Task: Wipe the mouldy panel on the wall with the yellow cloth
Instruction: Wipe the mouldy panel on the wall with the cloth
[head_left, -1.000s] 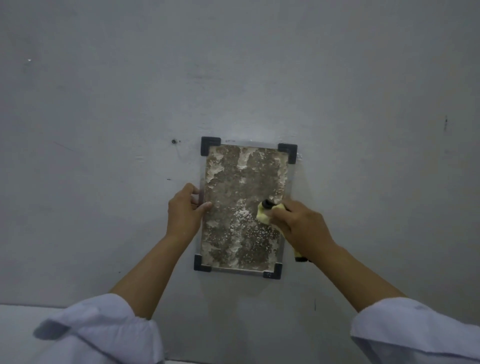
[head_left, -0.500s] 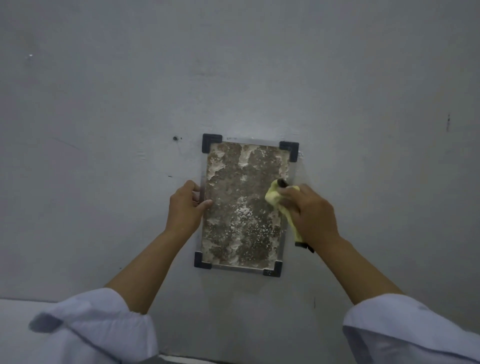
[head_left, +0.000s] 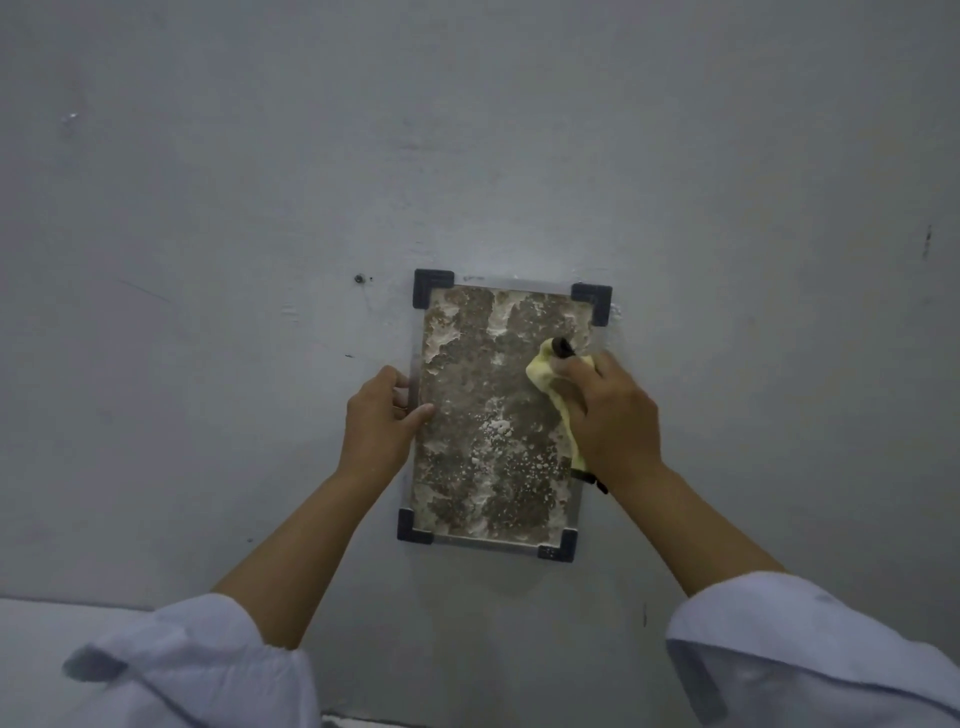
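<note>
A rectangular panel (head_left: 488, 415) with brown and white mouldy blotches hangs on the grey wall, held by dark brackets at its four corners. My right hand (head_left: 613, 415) presses a bunched yellow cloth (head_left: 545, 374) against the panel's upper right part; a small dark piece shows at the cloth's top and another below my wrist. My left hand (head_left: 379, 421) grips the panel's left edge at mid-height, thumb on its face.
The grey wall (head_left: 208, 208) fills the view, with a small screw hole (head_left: 359, 279) left of the panel's top corner. A pale ledge (head_left: 52, 623) runs along the bottom left. White sleeves cover both forearms near the frame's bottom.
My right hand has carried the yellow cloth up the right side of the panel, from about mid-height to the upper right part. My left hand has stayed on the left edge.
</note>
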